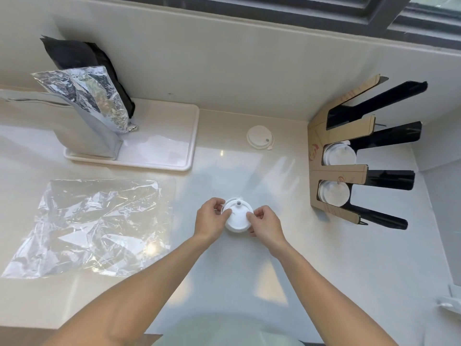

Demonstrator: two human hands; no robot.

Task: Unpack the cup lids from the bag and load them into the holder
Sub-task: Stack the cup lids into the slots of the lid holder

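Note:
A small stack of white cup lids (237,217) is held over the counter between both hands. My left hand (210,221) grips its left side and my right hand (265,224) grips its right side, fingers on the top lid. One single white lid (259,136) lies flat on the counter farther back. The cardboard and black holder (349,171) stands at the right with white lids (339,153) in one slot and more lids (333,193) in the slot nearer me. The clear plastic bag (94,221) lies flat and crumpled at the left.
A white tray (174,156) at the back left carries a silver foil pouch (92,113) and a black pouch (82,56) leaning on the wall. A window frame runs along the top. A white object (451,302) sits at the right edge.

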